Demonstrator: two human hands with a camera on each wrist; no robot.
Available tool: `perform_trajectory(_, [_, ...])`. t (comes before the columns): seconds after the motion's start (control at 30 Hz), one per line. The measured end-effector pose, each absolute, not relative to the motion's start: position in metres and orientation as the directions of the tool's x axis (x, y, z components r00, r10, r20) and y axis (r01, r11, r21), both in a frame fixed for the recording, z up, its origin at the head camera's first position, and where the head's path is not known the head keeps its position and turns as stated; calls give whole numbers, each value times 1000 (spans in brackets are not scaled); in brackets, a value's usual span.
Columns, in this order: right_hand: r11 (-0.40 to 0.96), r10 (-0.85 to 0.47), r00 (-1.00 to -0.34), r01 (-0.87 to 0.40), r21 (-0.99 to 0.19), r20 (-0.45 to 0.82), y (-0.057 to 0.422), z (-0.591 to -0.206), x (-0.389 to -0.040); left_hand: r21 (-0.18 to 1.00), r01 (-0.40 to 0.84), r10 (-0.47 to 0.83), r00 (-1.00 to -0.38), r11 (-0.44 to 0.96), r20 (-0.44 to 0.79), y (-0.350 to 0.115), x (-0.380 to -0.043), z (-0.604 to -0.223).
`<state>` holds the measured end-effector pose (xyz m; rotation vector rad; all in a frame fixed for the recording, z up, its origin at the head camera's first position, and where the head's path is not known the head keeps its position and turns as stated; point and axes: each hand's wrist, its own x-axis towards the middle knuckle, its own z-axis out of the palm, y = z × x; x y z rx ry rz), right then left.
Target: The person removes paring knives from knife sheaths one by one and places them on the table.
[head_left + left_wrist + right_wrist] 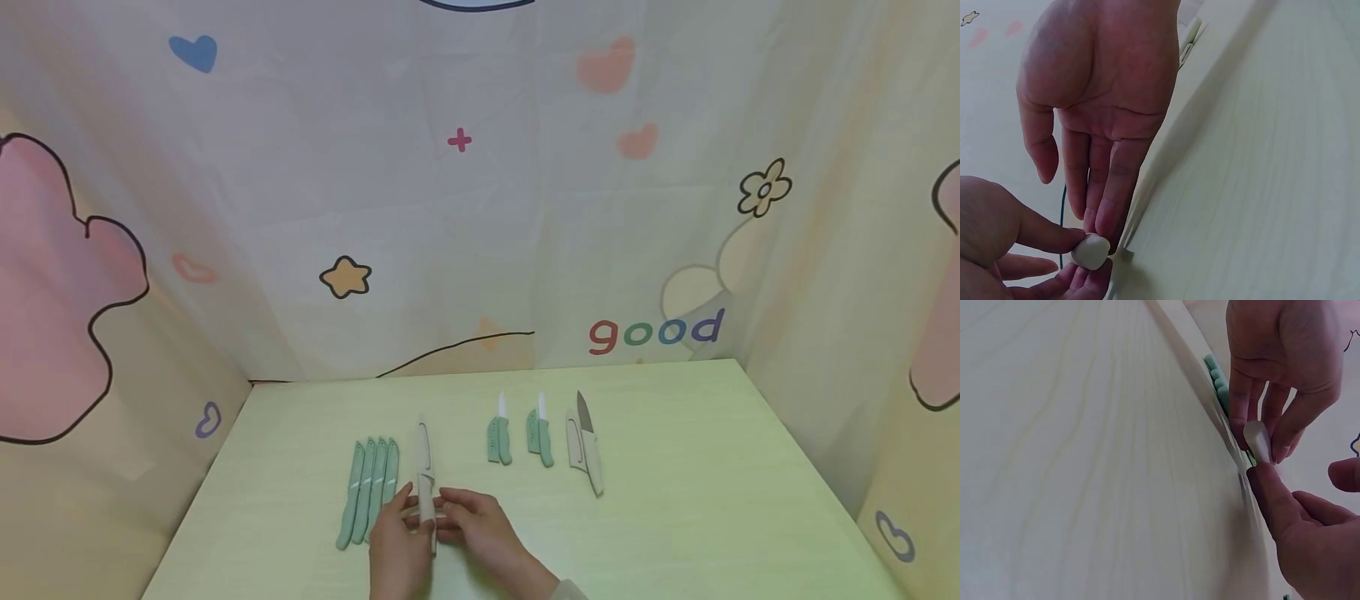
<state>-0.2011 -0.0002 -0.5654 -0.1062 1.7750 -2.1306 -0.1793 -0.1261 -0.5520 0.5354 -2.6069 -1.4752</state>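
Between my hands is a beige knife (427, 492), its tip pointing away and its blade in a slotted pale sheath (423, 446). My left hand (401, 542) pinches the handle, with the thumb and fingers on either side of it in the left wrist view. My right hand (487, 529) has fairly straight fingers that reach to the handle from the other side, its thumb held apart. From the left wrist, the handle's rounded butt (1090, 251) faces the camera. Several green sheathed knives (366, 492) lie in a row just left of my left hand.
Further back on the table (697, 475) lie two small green knives (503, 442) (544, 442) with white blades, each beside a green sheath. Right of them lies a larger beige knife (591, 450) with a grey blade, its sheath (575, 443) alongside. A printed curtain (450, 250) encloses the table.
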Motion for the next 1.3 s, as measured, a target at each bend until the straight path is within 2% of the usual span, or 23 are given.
perform_trajectory(0.37, [-172,-300,-944,197,-965,-139,15,-567,-201,894,-264,-281,-945,361,-166,-119,-180,-552])
perform_trajectory(0.67, [-70,-240,-961,160,-985,-139,26,-564,-201,922,-237,-180,-966,308,-188,-117,-178,-550])
perform_trajectory(1.0, [2,-204,-968,149,-989,-147,38,-529,-185,944,-191,-66,-982,270,-180,-107,-175,-551])
perform_trajectory(1.3, [8,-193,-966,173,-985,-171,53,-548,-192,963,-160,5,-986,216,-165,-93,-173,-550])
